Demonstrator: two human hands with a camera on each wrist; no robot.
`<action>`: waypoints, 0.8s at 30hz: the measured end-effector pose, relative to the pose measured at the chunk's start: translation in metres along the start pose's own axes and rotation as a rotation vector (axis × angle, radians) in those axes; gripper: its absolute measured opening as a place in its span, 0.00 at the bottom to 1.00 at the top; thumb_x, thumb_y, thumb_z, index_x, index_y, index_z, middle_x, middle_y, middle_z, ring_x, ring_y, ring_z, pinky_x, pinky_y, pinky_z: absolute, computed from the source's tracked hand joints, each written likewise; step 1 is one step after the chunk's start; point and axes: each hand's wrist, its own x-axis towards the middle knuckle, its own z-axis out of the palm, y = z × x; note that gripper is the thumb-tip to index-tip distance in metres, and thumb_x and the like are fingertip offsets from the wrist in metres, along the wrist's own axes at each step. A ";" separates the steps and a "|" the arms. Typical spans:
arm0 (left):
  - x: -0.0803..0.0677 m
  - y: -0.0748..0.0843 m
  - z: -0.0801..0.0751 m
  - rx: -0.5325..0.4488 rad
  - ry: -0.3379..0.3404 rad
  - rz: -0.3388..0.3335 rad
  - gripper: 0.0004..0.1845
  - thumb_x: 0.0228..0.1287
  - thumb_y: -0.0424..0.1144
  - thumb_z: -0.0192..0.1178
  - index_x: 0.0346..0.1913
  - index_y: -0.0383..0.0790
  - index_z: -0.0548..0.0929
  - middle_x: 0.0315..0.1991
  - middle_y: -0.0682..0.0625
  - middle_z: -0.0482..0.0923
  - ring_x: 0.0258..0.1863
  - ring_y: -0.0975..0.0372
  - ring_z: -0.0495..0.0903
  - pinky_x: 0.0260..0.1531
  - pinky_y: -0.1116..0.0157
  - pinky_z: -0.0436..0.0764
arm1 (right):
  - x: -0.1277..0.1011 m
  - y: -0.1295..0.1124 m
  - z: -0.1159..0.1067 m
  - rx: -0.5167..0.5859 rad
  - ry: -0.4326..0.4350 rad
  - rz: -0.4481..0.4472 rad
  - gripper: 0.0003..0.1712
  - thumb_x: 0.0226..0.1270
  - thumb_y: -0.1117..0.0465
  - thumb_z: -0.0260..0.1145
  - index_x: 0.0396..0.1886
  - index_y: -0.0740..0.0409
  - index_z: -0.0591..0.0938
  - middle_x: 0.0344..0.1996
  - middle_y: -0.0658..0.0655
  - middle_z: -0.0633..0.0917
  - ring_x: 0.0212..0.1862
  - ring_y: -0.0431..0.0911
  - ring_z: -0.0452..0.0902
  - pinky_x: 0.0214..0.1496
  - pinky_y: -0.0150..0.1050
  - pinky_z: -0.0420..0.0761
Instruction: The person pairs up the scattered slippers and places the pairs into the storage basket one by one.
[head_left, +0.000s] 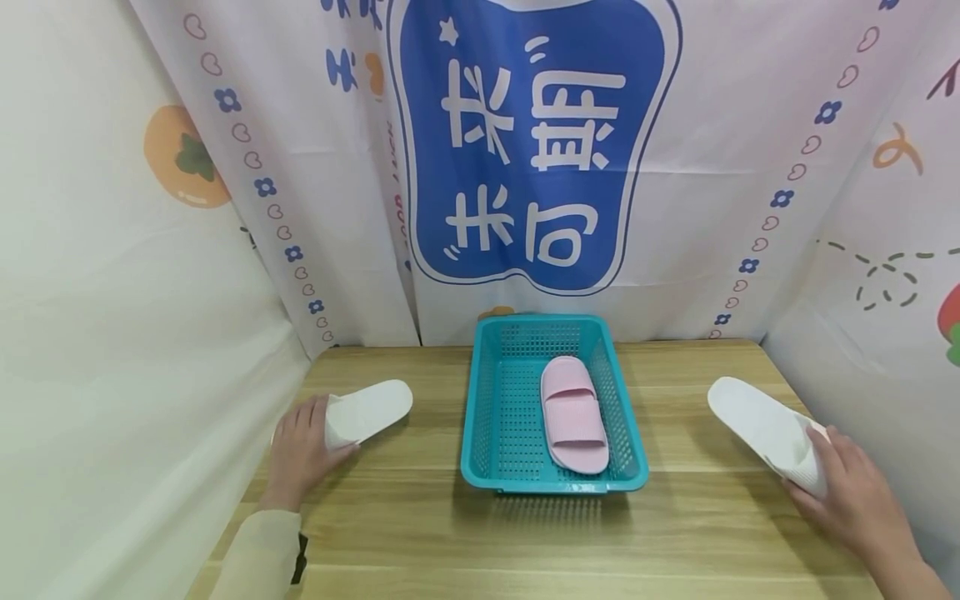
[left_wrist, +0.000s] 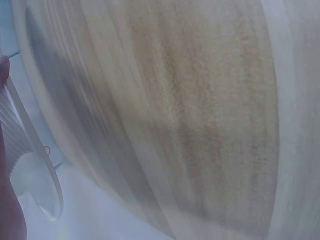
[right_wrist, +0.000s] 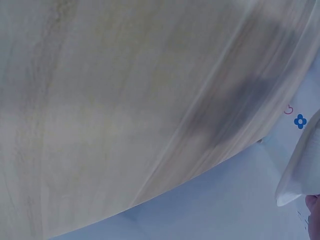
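Note:
In the head view my left hand (head_left: 302,450) grips a white slipper (head_left: 375,410) by its strap end, left of the basket. A second white slipper (head_left: 757,421) is held by my right hand (head_left: 855,492) at the right, its other end pointing toward the basket. Both slippers appear raised over the table. Part of the left one, a ribbed white slipper (left_wrist: 42,170), shows at the edge of the left wrist view. Pink slippers (head_left: 573,417) lie in the right half of a teal basket (head_left: 480,417); whether one or two are stacked is hard to tell.
The basket stands on a wood-grain table (head_left: 405,533), near its back edge. Behind it hangs a white printed cloth (head_left: 352,192) with a blue panel. White cloth also closes in the left and right sides.

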 end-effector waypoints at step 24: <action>0.025 0.006 -0.010 0.071 0.118 0.158 0.58 0.26 0.61 0.76 0.60 0.23 0.71 0.51 0.29 0.74 0.49 0.36 0.72 0.49 0.42 0.73 | 0.021 -0.009 -0.003 -0.040 0.072 -0.074 0.54 0.62 0.24 0.47 0.61 0.70 0.73 0.53 0.78 0.73 0.50 0.75 0.67 0.74 0.47 0.52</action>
